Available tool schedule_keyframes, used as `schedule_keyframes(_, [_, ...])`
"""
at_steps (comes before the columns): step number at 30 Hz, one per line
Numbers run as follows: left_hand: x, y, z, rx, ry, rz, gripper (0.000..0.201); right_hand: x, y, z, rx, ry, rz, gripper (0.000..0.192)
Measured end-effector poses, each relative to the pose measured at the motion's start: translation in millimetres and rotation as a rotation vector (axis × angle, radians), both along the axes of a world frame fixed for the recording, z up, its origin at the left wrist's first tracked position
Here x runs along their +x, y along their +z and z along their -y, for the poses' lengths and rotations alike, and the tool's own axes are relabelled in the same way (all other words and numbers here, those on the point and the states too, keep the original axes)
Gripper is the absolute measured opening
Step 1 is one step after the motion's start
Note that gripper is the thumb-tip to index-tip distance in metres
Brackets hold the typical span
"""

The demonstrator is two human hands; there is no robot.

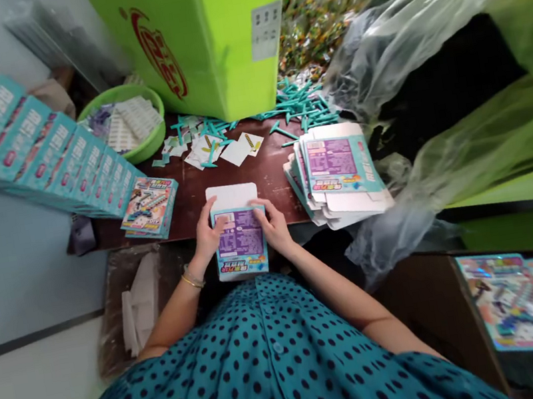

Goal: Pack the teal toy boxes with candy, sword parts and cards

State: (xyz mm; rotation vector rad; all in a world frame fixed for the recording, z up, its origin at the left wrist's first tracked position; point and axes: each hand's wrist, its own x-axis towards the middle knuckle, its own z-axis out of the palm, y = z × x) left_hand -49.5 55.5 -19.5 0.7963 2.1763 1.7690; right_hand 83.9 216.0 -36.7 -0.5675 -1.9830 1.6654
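Note:
A teal and purple printed carton [241, 240] lies at the near edge of the dark brown table [272, 168], its white flap pointing away from me. My left hand [207, 232] grips its left side, thumb on the printed face. On the right side, my right hand [274, 225] holds it the same way. A gold bangle sits on my left wrist.
A fanned stack of flat cartons [337, 171] lies to the right. Finished teal boxes [51, 149] line the left. Behind stand a green bowl [132, 116] of cards, a large green box [200, 34], teal plastic pieces [302, 103], loose white cards [233, 147] and clear plastic bags [403, 43].

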Motion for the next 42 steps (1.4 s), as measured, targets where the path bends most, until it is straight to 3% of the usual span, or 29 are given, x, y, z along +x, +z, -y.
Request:
schedule_keyframes(5, [25.1,-15.6,20.6,0.051,0.242,0.392,0.045,4.0,-9.6,-8.7,-0.058,0.392,0.196,0.065])
schedule_keyframes(8, [24.5,-11.9,21.3,0.179,0.189,0.721,0.051,-5.7,1.9,-35.9,-0.016,0.587,0.191,0.062])
schedule_keyframes(11, [14.9,-8.3,19.0,0.139,0.073,1.054,0.043,-32.2,14.1,-55.4,0.227,0.580,0.179,0.042])
schedule_keyframes(14, [8.7,-7.7,20.5,0.096,0.103,1.148,0.040,-46.1,20.1,-48.7,0.491,0.604,0.177,0.031])
schedule_keyframes(17, [11.6,-6.4,25.2,0.146,0.078,1.088,0.051,-33.7,23.9,-27.4,0.462,0.621,0.043,0.029])
schedule_keyframes(20, [18.6,-3.9,27.0,0.166,0.058,1.000,0.054,-18.8,27.7,-15.6,0.106,0.538,0.065,0.033])
schedule_keyframes(22, [22.8,-2.0,24.9,0.159,0.057,0.968,0.051,-18.0,29.7,-17.1,-0.127,0.590,0.190,0.034])
schedule_keyframes(24, [26.8,-0.2,21.4,0.163,0.046,0.949,0.050,-22.8,31.1,-22.6,-0.234,0.654,0.292,0.040])
schedule_keyframes(27, [33.8,1.5,19.2,0.257,0.062,0.820,0.049,-29.4,34.2,-30.9,-0.173,0.641,0.317,0.036])
schedule_keyframes(29, [38.8,1.4,23.1,0.294,0.077,0.583,0.041,-28.7,38.1,-34.4,-0.102,0.682,0.276,0.033])
schedule_keyframes(33, [43.5,-0.5,41.3,0.088,0.061,0.096,0.028,-13.9,39.3,-29.7,0.016,0.842,0.145,0.039])
schedule_keyframes(35, [43.8,-0.8,50.1,0.015,0.075,0.027,0.025,-2.9,30.4,-17.2,0.056,0.710,0.069,0.040])
schedule_keyframes(39, [48.6,0.0,55.6,-0.001,0.113,0.089,0.029,14.5,1.7,12.7,0.041,0.253,-0.038,0.034])
schedule_keyframes(42, [51.5,2.1,48.9,0.026,0.136,0.145,0.033,16.4,-8.3,15.6,-0.003,0.266,-0.024,0.029])
